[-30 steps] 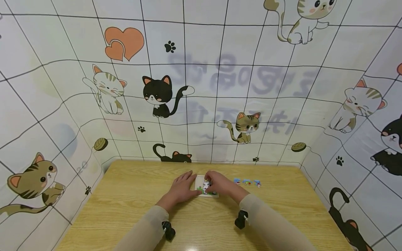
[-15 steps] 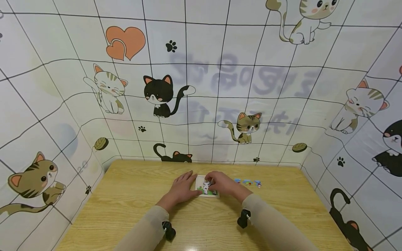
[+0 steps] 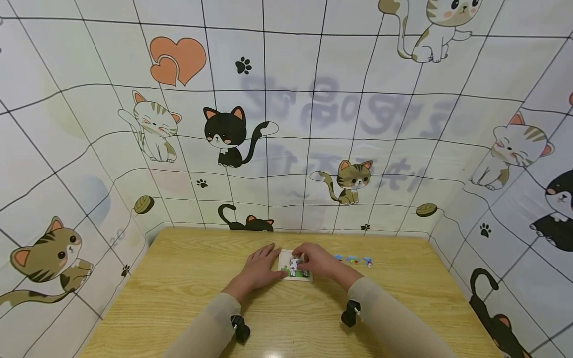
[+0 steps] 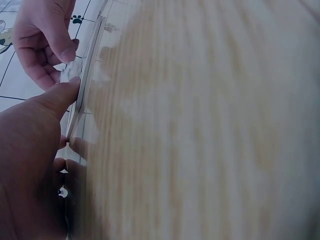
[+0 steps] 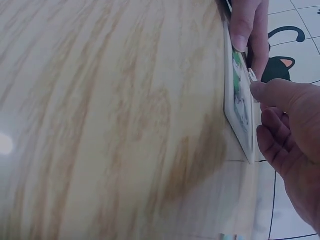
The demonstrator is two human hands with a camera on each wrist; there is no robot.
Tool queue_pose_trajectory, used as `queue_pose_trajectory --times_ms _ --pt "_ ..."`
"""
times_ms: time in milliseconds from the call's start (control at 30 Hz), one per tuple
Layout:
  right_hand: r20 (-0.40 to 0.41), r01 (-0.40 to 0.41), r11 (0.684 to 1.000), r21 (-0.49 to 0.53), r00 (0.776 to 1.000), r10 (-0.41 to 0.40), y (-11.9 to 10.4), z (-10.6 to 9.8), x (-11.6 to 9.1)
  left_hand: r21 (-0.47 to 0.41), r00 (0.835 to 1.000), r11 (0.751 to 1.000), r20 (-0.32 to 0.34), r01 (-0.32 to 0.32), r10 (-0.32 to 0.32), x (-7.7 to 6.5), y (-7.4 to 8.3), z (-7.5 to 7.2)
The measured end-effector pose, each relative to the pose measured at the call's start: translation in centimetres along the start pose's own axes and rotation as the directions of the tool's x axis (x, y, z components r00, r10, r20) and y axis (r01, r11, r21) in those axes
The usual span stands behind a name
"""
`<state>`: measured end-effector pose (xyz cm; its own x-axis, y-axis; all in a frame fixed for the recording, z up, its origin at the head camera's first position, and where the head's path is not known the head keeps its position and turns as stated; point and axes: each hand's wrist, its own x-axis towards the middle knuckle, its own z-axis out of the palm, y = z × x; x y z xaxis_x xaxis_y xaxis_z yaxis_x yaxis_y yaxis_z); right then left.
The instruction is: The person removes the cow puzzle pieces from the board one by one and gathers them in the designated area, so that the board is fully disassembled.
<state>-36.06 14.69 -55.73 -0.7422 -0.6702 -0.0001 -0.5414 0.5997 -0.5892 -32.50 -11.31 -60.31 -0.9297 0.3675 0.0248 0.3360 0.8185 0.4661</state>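
Observation:
A small puzzle tray (image 3: pixel 285 256) with a pale rim lies on the table, its lower part covered by a printed picture in green, white and black. My left hand (image 3: pixel 256 269) rests along the tray's left side, fingers extended and the thumb on the lower left rim. Over the tray's right half, my right hand (image 3: pixel 317 262) pinches a puzzle piece (image 5: pixel 253 76) between thumb and fingers; its thin white edge shows in the right wrist view. That hand hides part of the picture. In the left wrist view, the left thumb (image 4: pixel 67 94) presses the tray's edge.
To the right of the tray, several loose puzzle pieces (image 3: pixel 352 259) in blue, red and other colours lie in a row. The wooden table (image 3: pixel 188 268) ends at a cloth backdrop (image 3: pixel 286 124) printed with cats, which surrounds its back and sides.
My right hand has shifted very slightly to the right over the tray, its wrist and sleeve moving along. The left hand and the tray stay in place.

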Motion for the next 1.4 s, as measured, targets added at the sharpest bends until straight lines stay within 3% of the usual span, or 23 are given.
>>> queue_pose_trajectory --times_ms 233,500,1100,1400 --pt "-0.046 0.029 0.999 0.026 0.999 -0.027 -1.2 -1.2 -0.8 0.014 1.000 1.000 0.022 0.021 -0.021 -0.5 0.8 -0.8" --pt "-0.084 0.035 0.998 0.050 0.996 -0.031 -1.9 -2.7 -2.4 0.004 1.000 1.000 0.017 0.021 -0.021 -0.5 0.8 -0.7" --pt "-0.128 -0.001 0.999 0.047 0.992 0.007 -0.6 -5.3 -5.8 -0.018 1.000 1.000 0.009 0.016 -0.016 0.0 0.0 0.1" --pt "-0.151 -0.030 0.998 0.060 0.988 0.039 -0.1 -6.9 -7.3 -0.028 1.000 1.000 -0.028 -0.013 0.012 0.1 -0.4 0.5"
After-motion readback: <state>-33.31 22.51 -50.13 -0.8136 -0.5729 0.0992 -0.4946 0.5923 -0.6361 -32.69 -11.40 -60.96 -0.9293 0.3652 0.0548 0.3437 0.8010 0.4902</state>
